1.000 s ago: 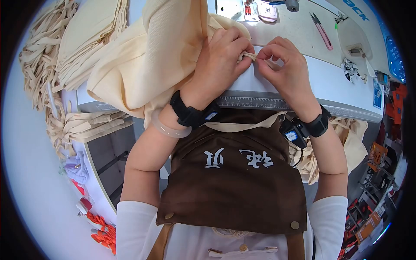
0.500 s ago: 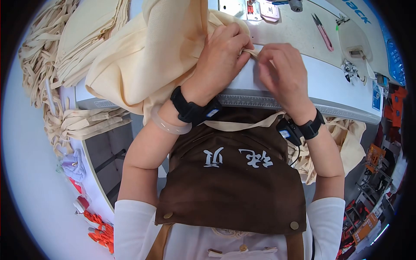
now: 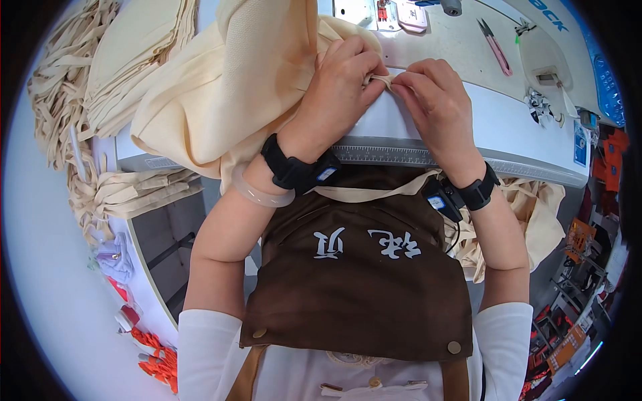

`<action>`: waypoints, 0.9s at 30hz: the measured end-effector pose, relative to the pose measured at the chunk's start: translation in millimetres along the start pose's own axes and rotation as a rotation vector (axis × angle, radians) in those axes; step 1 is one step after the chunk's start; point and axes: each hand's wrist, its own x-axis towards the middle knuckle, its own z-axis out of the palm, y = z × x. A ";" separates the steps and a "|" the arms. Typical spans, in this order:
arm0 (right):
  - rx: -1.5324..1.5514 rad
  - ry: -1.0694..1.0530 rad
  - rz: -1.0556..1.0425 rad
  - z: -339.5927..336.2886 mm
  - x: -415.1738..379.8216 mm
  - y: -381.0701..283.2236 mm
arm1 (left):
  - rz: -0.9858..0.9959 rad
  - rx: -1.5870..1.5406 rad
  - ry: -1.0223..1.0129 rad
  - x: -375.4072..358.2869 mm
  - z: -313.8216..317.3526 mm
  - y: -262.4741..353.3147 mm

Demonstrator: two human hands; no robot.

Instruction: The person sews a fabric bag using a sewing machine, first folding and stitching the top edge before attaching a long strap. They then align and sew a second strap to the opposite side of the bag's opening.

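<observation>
A large piece of cream fabric (image 3: 267, 60) lies bunched over the left part of the sewing table (image 3: 515, 120). My left hand (image 3: 341, 90) is closed on its right-hand edge, pinching a narrow folded bit between thumb and fingers. Just to the right, my right hand (image 3: 435, 100) pinches the end of that same bit with thumb and forefinger. Both hands are close over the front of the table, above the ruler strip (image 3: 381, 154). The presser foot (image 3: 382, 12) of the sewing machine is beyond them, at the top.
Pink-handled thread snips (image 3: 495, 48) lie on the machine bed at the right. Stacked cream panels (image 3: 137, 60) and bundled straps (image 3: 67, 87) are at the left, with more straps (image 3: 144, 190) below. More cream fabric (image 3: 535, 214) hangs under the table's right side.
My right hand has moved slightly left and its fingers have closed on the small end of fabric. The left hand keeps its pinch almost in place.
</observation>
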 end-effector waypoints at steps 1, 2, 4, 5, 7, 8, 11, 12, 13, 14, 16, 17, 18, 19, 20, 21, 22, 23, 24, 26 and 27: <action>-0.005 0.000 -0.002 0.8 0.3 0.7 | 0.000 0.001 -0.002 0.0 -0.2 0.1; -0.011 0.001 -0.005 1.2 0.5 1.3 | 0.001 0.002 -0.002 0.3 -0.2 0.2; -0.022 0.005 0.019 2.8 0.4 -0.4 | -0.005 0.010 -0.005 0.2 0.3 0.0; -0.026 0.006 0.030 4.1 0.4 -1.6 | -0.008 0.014 -0.006 0.0 0.5 -0.2; -0.061 0.023 0.021 6.9 -0.4 -3.8 | -0.006 0.020 -0.002 -0.1 0.7 -0.3; -0.079 0.031 0.017 8.4 -1.1 -4.8 | -0.006 0.023 0.000 -0.3 1.0 -0.4; -0.139 0.055 0.021 13.4 -2.1 -6.4 | -0.018 0.023 -0.002 -0.1 1.8 0.0; -0.158 0.063 0.017 15.0 -2.0 -6.7 | -0.017 0.025 -0.001 0.0 2.1 -0.4; -0.178 0.071 0.012 16.6 -1.7 -6.6 | -0.017 0.028 0.000 0.1 2.5 -1.0; -0.197 0.079 0.007 17.5 -1.7 -6.3 | -0.016 0.031 0.001 0.0 2.9 -1.1; -0.209 0.089 -0.004 18.3 -1.4 -5.2 | -0.017 0.020 0.011 0.0 2.9 0.5; -0.213 0.094 -0.011 18.9 -0.9 -4.9 | -0.019 0.015 0.017 -0.2 2.7 0.9; -0.201 0.098 -0.023 18.9 -0.4 -3.9 | -0.015 0.016 0.021 -0.4 2.8 0.7; -0.188 0.102 -0.036 18.0 0.0 -2.2 | -0.012 0.018 0.026 -0.2 3.0 0.4; -0.176 0.106 -0.048 16.9 0.5 -0.6 | -0.007 0.019 0.030 0.1 3.3 0.1; -0.172 0.103 -0.059 15.6 1.0 0.3 | 0.015 0.030 0.050 0.7 3.5 0.0; -0.169 0.100 -0.068 13.9 1.1 0.7 | 0.036 0.041 0.070 1.2 3.7 0.2; -0.166 0.097 -0.077 12.7 1.2 1.1 | 0.059 0.051 0.089 1.8 4.0 0.4; -0.158 0.098 -0.077 12.6 1.0 1.7 | 0.064 0.050 0.094 2.2 4.6 0.6; -0.138 0.101 -0.079 14.0 1.0 2.5 | 0.074 0.051 0.106 2.4 4.7 0.5; -0.126 0.099 -0.077 14.0 1.1 2.6 | 0.065 0.051 0.106 2.4 4.6 0.8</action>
